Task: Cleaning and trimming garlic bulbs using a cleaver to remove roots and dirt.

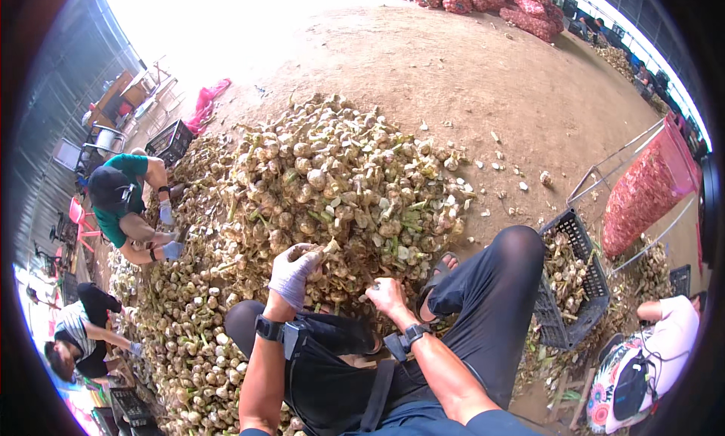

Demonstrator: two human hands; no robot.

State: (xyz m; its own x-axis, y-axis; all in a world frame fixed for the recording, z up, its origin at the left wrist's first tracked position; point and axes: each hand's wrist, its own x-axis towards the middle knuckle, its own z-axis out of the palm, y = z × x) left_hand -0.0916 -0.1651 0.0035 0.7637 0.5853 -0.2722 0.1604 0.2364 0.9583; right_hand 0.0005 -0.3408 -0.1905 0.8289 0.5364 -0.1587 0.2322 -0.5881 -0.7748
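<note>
A large heap of garlic bulbs (317,179) with dry skins and cut stems rises in front of my knees. My left hand (293,273), in a pale glove, is closed around a garlic bulb (325,252) whose stem points up to the right; the fingers cover most of it. To the right and a little nearer, my bare right hand (389,295) is curled closed, apart from the left. Whatever its fingers may hold is too small or hidden to make out. Both hands are over the near edge of the heap, between my knees.
A black crate (578,315) with garlic stands right of my knee, beside a filled red mesh bag (642,187) on a metal frame. Co-workers sit at left, one in a green shirt (124,202), and another person (657,345) at lower right. Red sacks (483,1) lie far back.
</note>
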